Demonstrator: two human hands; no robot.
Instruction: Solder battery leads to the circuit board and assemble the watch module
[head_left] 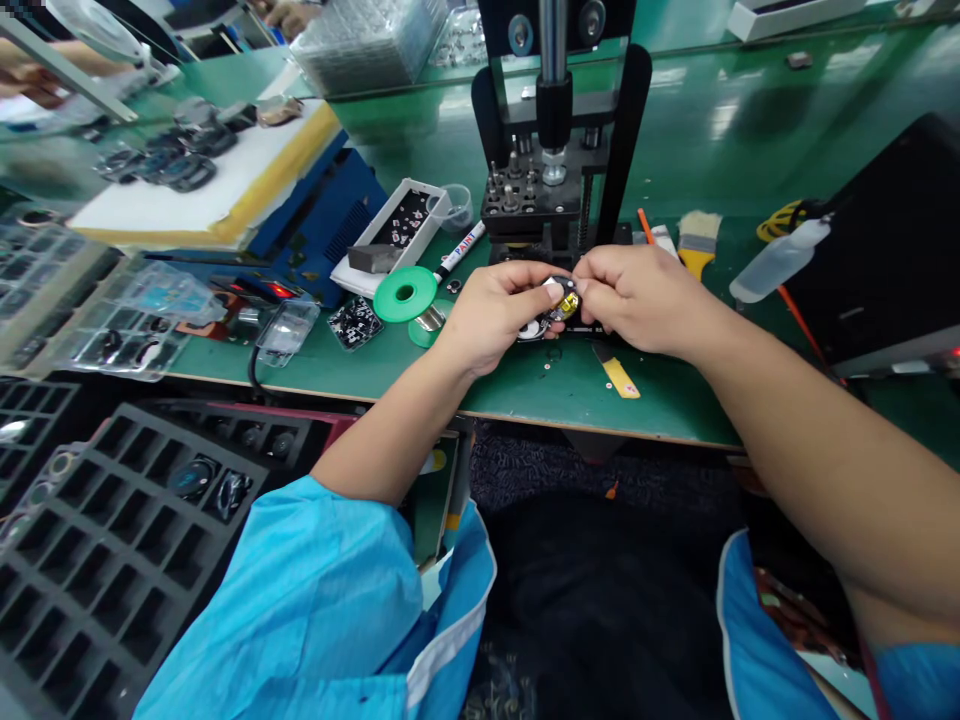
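In front of the black press, my left hand grips a small opened watch case, thumb on top and fingers behind. A shiny gold-yellow part and dark and white pieces show inside the case. My right hand is closed in a pinch at the case's upper right edge; whether a tiny piece sits between those fingertips is hidden. Just below the hands, a yellow-handled flat tool lies on the green bench mat. A small dark ring is beside it.
The press stands directly behind my hands. Leftward are a green solder spool, a paint marker, a white box of small parts and a blue machine. A brush and squeeze bottle lie right; a compartment tray is lower left.
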